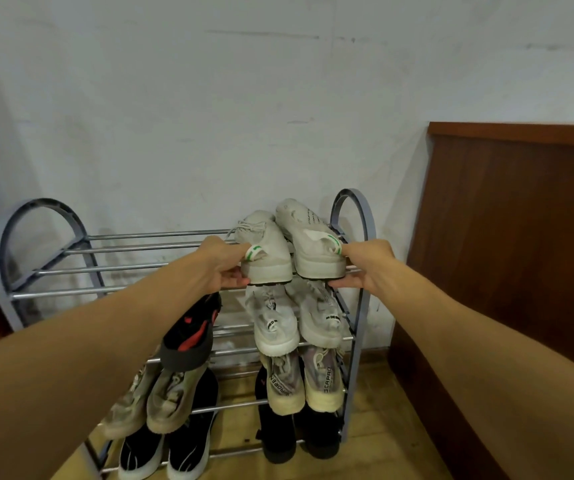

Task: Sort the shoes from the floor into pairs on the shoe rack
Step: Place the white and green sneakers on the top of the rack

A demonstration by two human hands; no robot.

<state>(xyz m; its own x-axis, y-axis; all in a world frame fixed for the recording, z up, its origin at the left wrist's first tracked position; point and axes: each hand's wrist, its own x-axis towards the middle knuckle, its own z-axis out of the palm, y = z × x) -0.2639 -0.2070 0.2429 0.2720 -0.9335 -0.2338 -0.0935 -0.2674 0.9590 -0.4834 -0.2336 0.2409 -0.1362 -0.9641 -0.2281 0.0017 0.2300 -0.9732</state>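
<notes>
Both hands grip the heels of a pale pair on the top tier of the shoe rack (53, 271), toward 1 o'clock from frame centre. The left hand (224, 268) clasps the heel of the left white sneaker (266, 251), thumb by its green-and-white pull loop, fingers under the sole. The right hand (365, 266) holds the right white sneaker (308, 240) the same way — the two shoes touch side by side, toes toward the wall (209, 98). Below them, at 6 o'clock, another whitish pair (296, 320) fills the second tier beside a black-and-red shoe (190, 332) at 8 o'clock. Lower tiers hold beige pairs and black pairs. A wooden panel (521, 237) stands at 3 o'clock.
</notes>
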